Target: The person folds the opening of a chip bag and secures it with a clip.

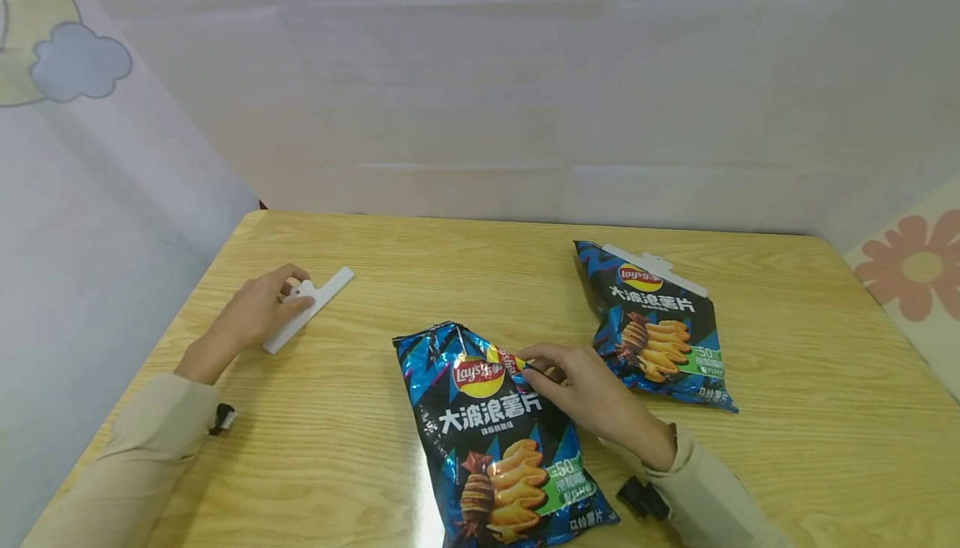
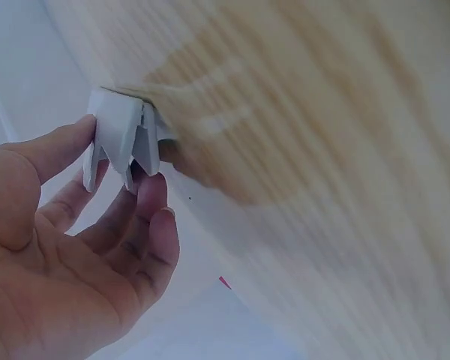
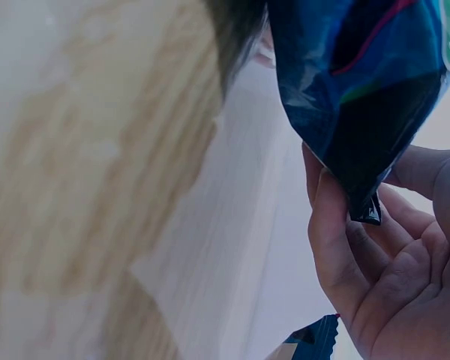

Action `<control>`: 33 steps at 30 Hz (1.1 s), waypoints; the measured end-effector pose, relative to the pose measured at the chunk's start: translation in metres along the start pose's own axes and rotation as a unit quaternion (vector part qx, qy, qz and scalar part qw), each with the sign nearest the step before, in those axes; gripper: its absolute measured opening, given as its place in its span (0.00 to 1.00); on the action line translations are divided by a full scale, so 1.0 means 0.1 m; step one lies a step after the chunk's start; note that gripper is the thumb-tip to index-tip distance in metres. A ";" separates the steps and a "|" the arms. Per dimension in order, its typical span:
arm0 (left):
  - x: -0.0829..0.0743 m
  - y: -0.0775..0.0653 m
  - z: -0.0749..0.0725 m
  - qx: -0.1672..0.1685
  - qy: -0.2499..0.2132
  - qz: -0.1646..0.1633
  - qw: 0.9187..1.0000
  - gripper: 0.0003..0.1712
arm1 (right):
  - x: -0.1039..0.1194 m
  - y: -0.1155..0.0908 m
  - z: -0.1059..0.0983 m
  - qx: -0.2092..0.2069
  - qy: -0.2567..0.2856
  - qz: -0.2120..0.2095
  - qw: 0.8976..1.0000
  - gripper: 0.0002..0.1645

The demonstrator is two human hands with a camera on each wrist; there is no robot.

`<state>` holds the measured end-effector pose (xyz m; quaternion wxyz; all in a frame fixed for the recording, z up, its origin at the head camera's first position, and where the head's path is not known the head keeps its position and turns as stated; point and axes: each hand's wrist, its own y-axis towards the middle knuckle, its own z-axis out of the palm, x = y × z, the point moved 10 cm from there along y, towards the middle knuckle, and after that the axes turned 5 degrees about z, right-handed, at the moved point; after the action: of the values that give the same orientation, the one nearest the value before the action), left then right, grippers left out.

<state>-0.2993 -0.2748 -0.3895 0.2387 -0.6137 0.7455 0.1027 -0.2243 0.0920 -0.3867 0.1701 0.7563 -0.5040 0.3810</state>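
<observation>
My left hand (image 1: 255,312) pinches a white bag clip (image 1: 332,287) at the left of the table, its long bar slanting up to the right. In the left wrist view, the thumb is on one side of the clip's grip (image 2: 117,129) and fingertips are on the other. At the front middle lies a blue-and-black bag of potato chips (image 1: 491,431). My right hand (image 1: 588,390) pinches its upper right corner, where the top edge is folded over. The right wrist view shows the bag's corner (image 3: 345,142) between thumb and fingers.
A second chip bag (image 1: 652,323) lies at the right, behind my right hand, with a white clip (image 1: 690,283) across its top. The wooden table (image 1: 420,256) ends at a pale sheet-covered wall (image 1: 480,115) at the back.
</observation>
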 end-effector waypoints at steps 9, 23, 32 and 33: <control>-0.01 0.05 0.02 0.010 0.004 0.006 1.000 0.31 | 0.00 0.00 0.00 -0.002 0.003 -0.005 1.000 0.17; -0.10 0.03 0.01 -0.007 -0.014 0.023 1.000 0.28 | -0.01 0.00 0.00 -0.004 -0.001 -0.007 1.000 0.17; -0.25 0.02 -0.01 -0.018 -0.030 0.049 0.998 0.28 | -0.01 0.00 0.00 -0.003 0.011 -0.009 1.000 0.16; -0.27 0.02 -0.01 -0.017 -0.031 0.050 0.998 0.28 | -0.01 0.00 0.00 -0.003 0.013 -0.010 1.000 0.16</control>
<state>-0.2976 -0.2517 -0.3760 0.2458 -0.5764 0.7655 0.1461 -0.2241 0.0929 -0.3870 0.1830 0.7557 -0.4951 0.3877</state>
